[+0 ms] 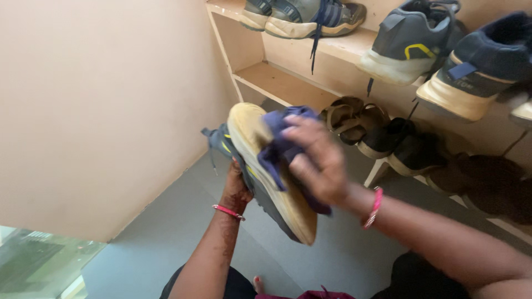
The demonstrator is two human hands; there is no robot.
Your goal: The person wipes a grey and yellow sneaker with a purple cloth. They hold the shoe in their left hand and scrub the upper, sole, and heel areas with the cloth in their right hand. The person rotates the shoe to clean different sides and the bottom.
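Though partly hidden, shoe [266, 171] betw. hands: L [235, 191] under, R [316, 163] w/ cloth [282, 147] atop.

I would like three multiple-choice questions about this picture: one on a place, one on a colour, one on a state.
1. Where is the brown sandal?
A. on the lower level of the wooden shoe rack
B. on the top shelf
C. in the left hand

2. What colour is the cloth?
A. white
B. blue-purple
C. red

3. How is the sneaker held?
A. standing on the floor
B. sole turned up, held from below
C. hanging by its lace

Answers:
1 A, it lies beside a dark shoe under the shelves.
2 B, the right hand presses blue-purple fabric on the tan sole.
3 B, the left hand grips it from below.
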